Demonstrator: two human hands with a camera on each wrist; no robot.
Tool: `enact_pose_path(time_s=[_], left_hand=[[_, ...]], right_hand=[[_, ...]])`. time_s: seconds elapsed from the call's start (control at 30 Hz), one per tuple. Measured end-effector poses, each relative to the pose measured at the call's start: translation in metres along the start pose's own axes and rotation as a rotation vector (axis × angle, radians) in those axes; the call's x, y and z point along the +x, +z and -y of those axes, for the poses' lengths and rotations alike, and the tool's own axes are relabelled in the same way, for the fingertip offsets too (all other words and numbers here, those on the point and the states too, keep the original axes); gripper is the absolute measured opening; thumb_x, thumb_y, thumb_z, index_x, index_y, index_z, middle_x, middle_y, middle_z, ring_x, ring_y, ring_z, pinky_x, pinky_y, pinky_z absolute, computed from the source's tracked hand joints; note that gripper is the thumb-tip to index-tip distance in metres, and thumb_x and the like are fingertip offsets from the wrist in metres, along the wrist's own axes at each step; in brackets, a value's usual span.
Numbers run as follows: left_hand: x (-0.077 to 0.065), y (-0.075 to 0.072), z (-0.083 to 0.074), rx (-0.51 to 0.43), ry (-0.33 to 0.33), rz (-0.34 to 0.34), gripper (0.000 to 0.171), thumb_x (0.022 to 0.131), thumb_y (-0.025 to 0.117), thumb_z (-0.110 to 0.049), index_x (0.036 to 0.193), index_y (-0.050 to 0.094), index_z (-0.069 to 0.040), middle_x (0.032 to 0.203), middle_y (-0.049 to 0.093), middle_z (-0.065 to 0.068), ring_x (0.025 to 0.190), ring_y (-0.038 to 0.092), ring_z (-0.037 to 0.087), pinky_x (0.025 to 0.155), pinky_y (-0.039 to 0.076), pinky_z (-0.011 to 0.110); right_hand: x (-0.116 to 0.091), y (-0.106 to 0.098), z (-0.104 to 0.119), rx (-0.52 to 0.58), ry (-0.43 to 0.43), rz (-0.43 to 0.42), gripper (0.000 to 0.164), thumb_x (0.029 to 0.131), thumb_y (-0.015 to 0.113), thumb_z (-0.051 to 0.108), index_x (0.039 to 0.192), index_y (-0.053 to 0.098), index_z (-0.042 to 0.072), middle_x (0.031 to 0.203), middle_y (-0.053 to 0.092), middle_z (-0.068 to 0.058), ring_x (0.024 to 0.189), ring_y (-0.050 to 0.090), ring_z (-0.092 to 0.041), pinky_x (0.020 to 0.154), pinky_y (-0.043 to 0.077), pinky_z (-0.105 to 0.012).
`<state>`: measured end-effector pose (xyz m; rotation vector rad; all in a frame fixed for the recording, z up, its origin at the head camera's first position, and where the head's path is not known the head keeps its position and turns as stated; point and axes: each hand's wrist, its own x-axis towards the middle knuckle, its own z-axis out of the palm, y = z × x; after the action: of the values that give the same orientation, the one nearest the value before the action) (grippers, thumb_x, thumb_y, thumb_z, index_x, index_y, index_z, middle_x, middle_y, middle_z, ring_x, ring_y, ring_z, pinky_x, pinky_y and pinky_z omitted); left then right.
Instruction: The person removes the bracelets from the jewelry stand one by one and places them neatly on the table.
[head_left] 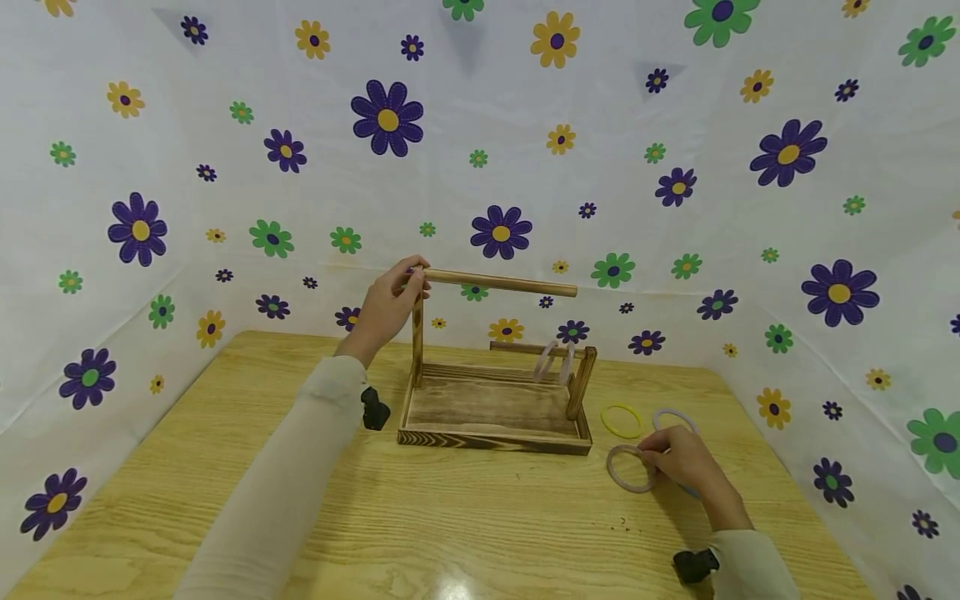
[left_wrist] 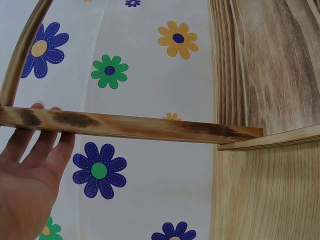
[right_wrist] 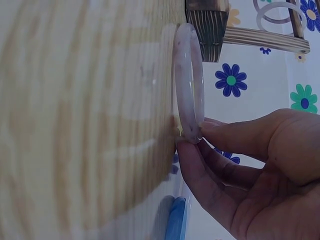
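Two bangles (head_left: 545, 362) hang on the rack's (head_left: 495, 442) lower bar (head_left: 513, 347), the upper bar (head_left: 502, 282) is bare, the left hand (head_left: 386, 307) grips its post (head_left: 417, 342), the right hand (head_left: 684, 460) pinches a pale bangle (right_wrist: 184, 85), and yellow (head_left: 622, 437), lilac (head_left: 675, 410) and blue ones (right_wrist: 176, 220) lie unhung on the counter (head_left: 465, 517).

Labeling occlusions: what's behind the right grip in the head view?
Past the right grip, which pinches a pale bangle, a lavender bangle shows above and a blue bangle peeks out below. Their covered parts, and anything else under the grip, can't be seen.
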<state>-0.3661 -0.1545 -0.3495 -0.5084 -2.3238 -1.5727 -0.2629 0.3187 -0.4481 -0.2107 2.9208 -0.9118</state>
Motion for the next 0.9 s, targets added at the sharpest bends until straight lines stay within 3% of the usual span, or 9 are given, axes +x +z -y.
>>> enact_pose_path(time_s=[0.47, 0.9], left_hand=[[0.0006, 0.0, 0.0013, -0.002, 0.007, -0.002, 0.043, 0.112, 0.042, -0.041, 0.143, 0.053, -0.013, 0.12, 0.067, 0.016, 0.115, 0.069, 0.033, 0.1, 0.055, 0.05], [-0.0004, -0.0001, -0.0008, -0.005, 0.0, 0.004, 0.04, 0.112, 0.041, -0.04, 0.142, 0.054, -0.018, 0.121, 0.067, 0.016, 0.115, 0.069, 0.031, 0.102, 0.055, 0.048]], right_hand=[[0.0002, 0.0005, -0.0008, 0.009, 0.006, 0.001, 0.013, 0.095, 0.068, -0.002, 0.101, 0.076, -0.009, 0.084, 0.073, -0.015, 0.066, 0.069, -0.018, 0.059, 0.06, -0.03], [0.0014, 0.0014, -0.0022, 0.013, 0.024, -0.009, 0.01, 0.093, 0.071, -0.001, 0.096, 0.077, -0.007, 0.083, 0.073, -0.012, 0.065, 0.068, -0.015, 0.058, 0.059, -0.028]])
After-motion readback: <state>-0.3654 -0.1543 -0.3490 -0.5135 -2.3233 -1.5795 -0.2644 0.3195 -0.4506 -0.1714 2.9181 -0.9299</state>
